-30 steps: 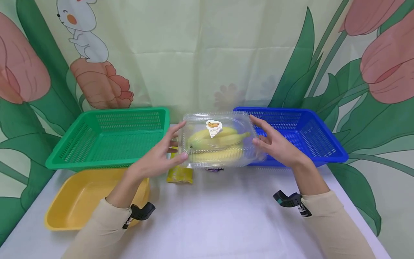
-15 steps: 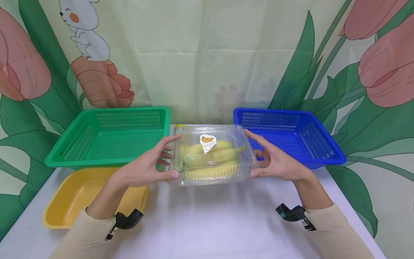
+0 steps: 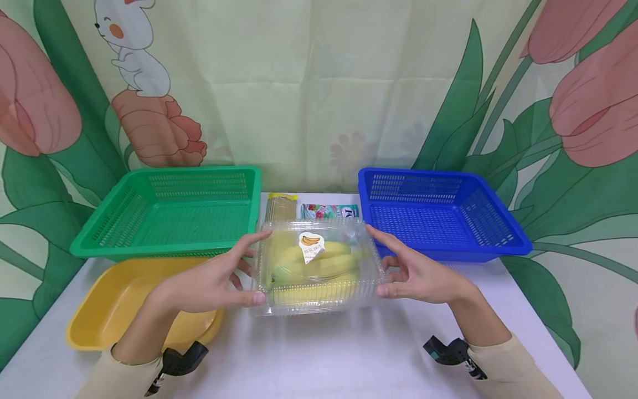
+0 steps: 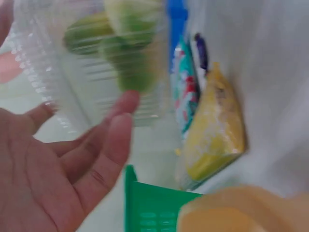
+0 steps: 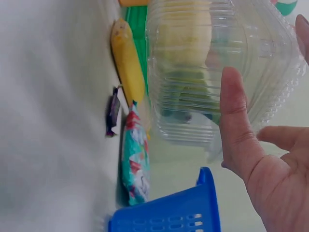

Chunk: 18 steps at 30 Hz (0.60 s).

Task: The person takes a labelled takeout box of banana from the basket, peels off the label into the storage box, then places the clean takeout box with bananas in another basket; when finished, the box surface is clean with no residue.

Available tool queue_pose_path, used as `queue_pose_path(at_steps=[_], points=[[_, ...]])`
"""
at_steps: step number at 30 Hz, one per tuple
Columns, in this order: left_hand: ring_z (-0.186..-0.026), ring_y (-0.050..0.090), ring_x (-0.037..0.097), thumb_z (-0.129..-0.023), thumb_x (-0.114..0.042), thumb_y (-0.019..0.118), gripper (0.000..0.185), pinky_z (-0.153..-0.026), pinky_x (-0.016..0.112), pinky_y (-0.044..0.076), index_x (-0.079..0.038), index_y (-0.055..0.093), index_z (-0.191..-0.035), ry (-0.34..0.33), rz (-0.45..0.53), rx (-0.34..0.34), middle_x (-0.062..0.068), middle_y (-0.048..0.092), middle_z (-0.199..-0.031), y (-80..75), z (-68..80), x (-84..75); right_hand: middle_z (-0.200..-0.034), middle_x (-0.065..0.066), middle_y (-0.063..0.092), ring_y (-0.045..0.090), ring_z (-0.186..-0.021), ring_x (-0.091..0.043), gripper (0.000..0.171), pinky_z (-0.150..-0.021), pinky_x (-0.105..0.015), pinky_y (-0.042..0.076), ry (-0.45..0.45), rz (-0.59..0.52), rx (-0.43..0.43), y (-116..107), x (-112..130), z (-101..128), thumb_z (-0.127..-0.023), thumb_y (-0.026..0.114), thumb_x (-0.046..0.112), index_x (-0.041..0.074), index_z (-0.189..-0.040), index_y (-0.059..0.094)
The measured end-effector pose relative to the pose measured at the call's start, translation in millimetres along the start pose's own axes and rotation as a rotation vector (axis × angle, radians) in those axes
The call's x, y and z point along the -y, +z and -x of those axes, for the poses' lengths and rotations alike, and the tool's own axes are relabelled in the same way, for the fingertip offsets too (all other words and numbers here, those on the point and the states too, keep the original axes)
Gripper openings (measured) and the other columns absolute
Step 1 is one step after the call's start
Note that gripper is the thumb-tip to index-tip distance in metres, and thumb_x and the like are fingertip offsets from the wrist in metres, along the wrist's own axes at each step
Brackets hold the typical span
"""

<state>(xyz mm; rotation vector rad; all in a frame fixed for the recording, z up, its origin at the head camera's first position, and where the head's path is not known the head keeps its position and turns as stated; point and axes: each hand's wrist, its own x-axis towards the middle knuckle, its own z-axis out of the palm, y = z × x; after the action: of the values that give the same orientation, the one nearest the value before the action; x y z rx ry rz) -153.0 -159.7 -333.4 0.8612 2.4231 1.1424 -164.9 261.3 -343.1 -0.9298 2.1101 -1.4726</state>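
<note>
A clear plastic clamshell box [image 3: 317, 271] with yellow fruit inside is held level above the white table, its lid bearing a banana sticker [image 3: 312, 247]. My left hand [image 3: 214, 282] grips the box's left end, thumb at the near corner and fingers along the side. The opposite end is gripped by my right hand [image 3: 423, 271], in the same way. Green-tinged fruit [image 4: 128, 53] shows through the wall in the left wrist view. Several packets lie behind the box: a yellow bag [image 4: 215, 130], a teal packet [image 3: 329, 211] and a small purple packet [image 5: 113, 112].
A green basket [image 3: 199, 172] stands at the back left and a blue basket [image 3: 448, 173] at the back right. In front of the green one sits a yellow basin [image 3: 119, 305], partly behind my left arm. A patterned curtain [image 3: 259, 100] hangs behind.
Both hands have brought the box toward me and slightly left, away from the back of the table. The packets behind it have come into view.
</note>
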Motion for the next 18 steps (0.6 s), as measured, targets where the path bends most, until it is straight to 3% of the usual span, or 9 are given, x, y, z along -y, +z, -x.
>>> queue_pose_path(at_steps=[4, 10, 18], points=[[-0.116, 0.06, 0.02, -0.09, -0.04, 0.08, 0.098, -0.086, 0.033, 0.056, -0.033, 0.012, -0.162, -0.02, 0.003, 0.024, 0.011, 0.047, -0.144, 1.6, 5.9, -3.1, -0.168, -0.013, 0.004, 0.06, -0.122, -0.034, 0.104, -0.085, -0.039, 0.061, 0.029, 0.02, 0.027, 5.2, -2.1, 5.1, -0.094, 0.073, 0.006, 0.022, -0.167, 0.001], [-0.115, 0.059, 0.021, -0.09, -0.041, 0.08, 0.1, -0.085, 0.032, 0.057, -0.025, 0.012, -0.161, -0.034, 0.025, 0.069, 0.011, 0.049, -0.144, 4.7, 13.2, -4.9, -0.165, -0.015, 0.011, 0.065, -0.111, -0.024, 0.097, -0.085, -0.034, 0.06, 0.025, 0.074, 0.008, 5.2, -2.0, 10.1, -0.093, 0.075, 0.006, 0.018, -0.166, 0.012], [-0.116, 0.058, 0.023, -0.09, -0.041, 0.08, 0.099, -0.085, 0.037, 0.056, -0.023, 0.012, -0.16, -0.11, 0.039, 0.121, 0.014, 0.048, -0.145, 2.9, 28.7, -2.1, -0.168, -0.015, 0.001, 0.064, -0.111, -0.024, 0.093, -0.083, -0.036, 0.061, 0.077, -0.056, 0.075, 21.5, -11.1, 11.0, -0.096, 0.071, 0.005, 0.02, -0.166, 0.012]])
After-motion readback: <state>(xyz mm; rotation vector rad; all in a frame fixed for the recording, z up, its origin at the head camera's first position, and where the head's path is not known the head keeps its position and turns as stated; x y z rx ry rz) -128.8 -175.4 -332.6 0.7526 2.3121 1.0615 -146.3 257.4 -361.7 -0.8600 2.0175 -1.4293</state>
